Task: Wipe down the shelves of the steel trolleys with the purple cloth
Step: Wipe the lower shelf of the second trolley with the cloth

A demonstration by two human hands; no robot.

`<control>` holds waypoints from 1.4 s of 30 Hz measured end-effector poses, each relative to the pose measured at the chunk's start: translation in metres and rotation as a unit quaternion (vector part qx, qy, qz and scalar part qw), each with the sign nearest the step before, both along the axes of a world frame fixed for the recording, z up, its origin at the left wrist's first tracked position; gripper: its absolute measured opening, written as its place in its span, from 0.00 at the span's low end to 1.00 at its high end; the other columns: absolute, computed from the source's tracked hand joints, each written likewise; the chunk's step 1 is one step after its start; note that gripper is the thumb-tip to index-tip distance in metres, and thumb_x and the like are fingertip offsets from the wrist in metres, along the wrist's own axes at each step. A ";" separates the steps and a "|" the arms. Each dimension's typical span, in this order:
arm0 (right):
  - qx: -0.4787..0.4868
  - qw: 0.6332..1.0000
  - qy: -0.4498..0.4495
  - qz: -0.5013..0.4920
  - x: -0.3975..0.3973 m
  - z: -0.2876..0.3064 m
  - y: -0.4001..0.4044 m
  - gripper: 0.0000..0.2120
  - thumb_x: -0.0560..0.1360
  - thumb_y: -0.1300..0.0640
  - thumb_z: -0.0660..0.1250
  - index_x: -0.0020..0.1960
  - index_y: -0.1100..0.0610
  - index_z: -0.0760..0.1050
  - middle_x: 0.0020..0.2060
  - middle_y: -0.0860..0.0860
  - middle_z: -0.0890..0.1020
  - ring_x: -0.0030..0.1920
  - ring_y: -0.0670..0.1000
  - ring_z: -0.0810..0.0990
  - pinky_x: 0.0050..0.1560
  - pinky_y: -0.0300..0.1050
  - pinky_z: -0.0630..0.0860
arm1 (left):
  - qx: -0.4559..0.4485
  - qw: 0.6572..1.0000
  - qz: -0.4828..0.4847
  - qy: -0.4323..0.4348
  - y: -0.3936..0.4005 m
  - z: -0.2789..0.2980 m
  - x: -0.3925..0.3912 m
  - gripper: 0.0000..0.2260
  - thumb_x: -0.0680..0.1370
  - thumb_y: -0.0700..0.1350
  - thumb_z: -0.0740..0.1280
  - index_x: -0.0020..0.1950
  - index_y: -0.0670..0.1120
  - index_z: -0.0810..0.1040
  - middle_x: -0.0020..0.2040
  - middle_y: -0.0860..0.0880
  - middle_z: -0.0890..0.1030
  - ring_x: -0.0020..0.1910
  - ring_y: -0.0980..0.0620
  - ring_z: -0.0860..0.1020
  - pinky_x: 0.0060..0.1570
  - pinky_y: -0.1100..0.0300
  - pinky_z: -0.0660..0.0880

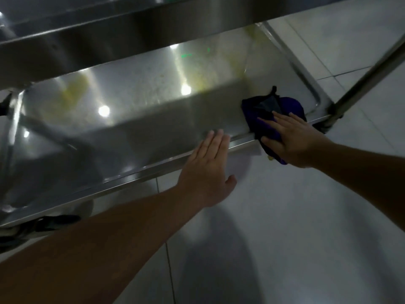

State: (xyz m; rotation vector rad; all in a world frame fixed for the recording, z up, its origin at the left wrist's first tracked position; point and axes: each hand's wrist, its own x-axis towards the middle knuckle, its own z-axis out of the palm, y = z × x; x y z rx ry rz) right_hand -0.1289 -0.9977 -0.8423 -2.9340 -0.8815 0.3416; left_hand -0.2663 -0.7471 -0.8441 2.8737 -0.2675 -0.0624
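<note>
The lower shelf (140,110) of a steel trolley fills the middle of the head view, with yellowish smears across it. A bunched purple cloth (269,115) lies at the shelf's near right corner and hangs over the front rim. My right hand (289,139) presses flat on the cloth with straight fingers. My left hand (210,170) rests flat on the shelf's front rim, fingers straight, holding nothing, a short way left of the cloth.
An upper steel shelf (87,34) overhangs at the top. A trolley upright (370,71) rises at the right corner. A castor (54,222) sits under the left end. Pale tiled floor (285,216) lies in front and to the right.
</note>
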 end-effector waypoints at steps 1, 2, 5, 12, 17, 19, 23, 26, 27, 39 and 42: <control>-0.002 1.000 -0.002 -0.015 0.005 -0.002 -0.006 0.39 0.78 0.27 0.36 0.83 0.45 0.48 0.82 0.52 0.58 0.82 0.46 0.48 0.78 0.48 0.41 | 0.003 1.000 -0.002 -0.004 -0.005 -0.001 0.008 0.43 0.81 0.59 0.63 0.87 0.45 0.43 0.87 0.47 0.43 0.86 0.50 0.40 0.83 0.53 0.41; -0.002 1.000 -0.005 -0.029 0.008 -0.002 -0.011 0.40 0.78 0.27 0.36 0.83 0.46 0.48 0.82 0.52 0.58 0.82 0.47 0.48 0.78 0.48 0.41 | 0.014 1.000 -0.003 -0.010 -0.008 -0.001 0.016 0.44 0.80 0.60 0.63 0.87 0.45 0.44 0.87 0.47 0.44 0.86 0.49 0.41 0.83 0.53 0.40; -0.021 0.997 -0.014 -0.066 0.022 -0.005 -0.022 0.38 0.79 0.30 0.37 0.83 0.47 0.48 0.83 0.52 0.56 0.83 0.50 0.47 0.77 0.50 0.41 | 0.064 0.998 -0.007 -0.011 -0.006 -0.005 0.028 0.45 0.80 0.63 0.62 0.87 0.46 0.43 0.87 0.48 0.43 0.86 0.49 0.42 0.83 0.51 0.40; -0.035 0.978 0.033 -0.201 0.066 -0.003 -0.015 0.38 0.79 0.33 0.39 0.85 0.50 0.45 0.84 0.53 0.51 0.83 0.56 0.46 0.81 0.57 0.46 | 0.072 0.997 -0.019 -0.020 0.005 -0.008 0.024 0.46 0.76 0.63 0.66 0.87 0.45 0.51 0.87 0.46 0.50 0.86 0.47 0.48 0.83 0.48 0.48; -0.027 0.979 0.013 -0.200 0.104 -0.005 -0.010 0.38 0.79 0.33 0.40 0.85 0.49 0.46 0.84 0.52 0.49 0.83 0.55 0.43 0.81 0.58 0.44 | 0.080 0.996 -0.023 0.006 0.007 -0.007 0.026 0.48 0.75 0.65 0.66 0.87 0.46 0.49 0.88 0.48 0.47 0.86 0.49 0.44 0.83 0.50 0.44; 0.005 0.982 -0.004 -0.190 0.126 -0.005 -0.007 0.38 0.79 0.31 0.41 0.84 0.49 0.47 0.84 0.54 0.52 0.83 0.54 0.44 0.80 0.58 0.44 | 0.077 0.997 -0.025 0.001 0.008 -0.006 0.025 0.48 0.74 0.64 0.67 0.87 0.46 0.52 0.87 0.48 0.49 0.86 0.49 0.46 0.84 0.49 0.46; 0.043 0.983 -0.080 -0.160 0.168 -0.005 0.002 0.39 0.78 0.28 0.42 0.83 0.49 0.53 0.81 0.57 0.60 0.82 0.55 0.52 0.79 0.59 0.50 | 0.072 0.997 -0.020 -0.015 0.006 -0.008 0.026 0.48 0.73 0.64 0.68 0.87 0.46 0.55 0.87 0.47 0.53 0.86 0.48 0.49 0.83 0.48 0.50; 0.051 0.982 -0.081 -0.161 0.176 -0.006 0.017 0.38 0.79 0.29 0.43 0.83 0.47 0.53 0.82 0.55 0.59 0.82 0.55 0.53 0.79 0.58 0.50 | 0.073 0.997 -0.014 -0.027 0.004 -0.010 0.027 0.48 0.72 0.65 0.69 0.86 0.45 0.57 0.87 0.47 0.54 0.86 0.47 0.50 0.83 0.46 0.53; 0.054 0.985 -0.061 -0.150 0.171 -0.003 0.027 0.37 0.79 0.30 0.45 0.83 0.47 0.52 0.82 0.56 0.58 0.82 0.57 0.54 0.79 0.58 0.51 | 0.077 0.997 -0.013 -0.030 0.005 -0.010 0.027 0.48 0.72 0.65 0.69 0.86 0.45 0.57 0.87 0.47 0.55 0.86 0.47 0.50 0.82 0.45 0.54; 0.047 0.998 -0.049 -0.009 0.125 0.002 0.031 0.31 0.83 0.40 0.52 0.84 0.47 0.53 0.81 0.55 0.62 0.83 0.52 0.51 0.80 0.54 0.41 | 0.096 0.995 -0.015 -0.017 0.008 -0.011 0.023 0.49 0.71 0.65 0.68 0.87 0.45 0.56 0.87 0.48 0.52 0.86 0.48 0.49 0.82 0.46 0.54; 0.052 0.985 -0.074 -0.147 0.163 -0.002 0.010 0.32 0.82 0.38 0.49 0.83 0.48 0.54 0.82 0.55 0.59 0.83 0.53 0.49 0.80 0.55 0.43 | 0.098 0.995 -0.016 -0.007 0.008 -0.011 0.023 0.49 0.72 0.66 0.67 0.87 0.46 0.54 0.87 0.48 0.51 0.86 0.49 0.47 0.83 0.46 0.53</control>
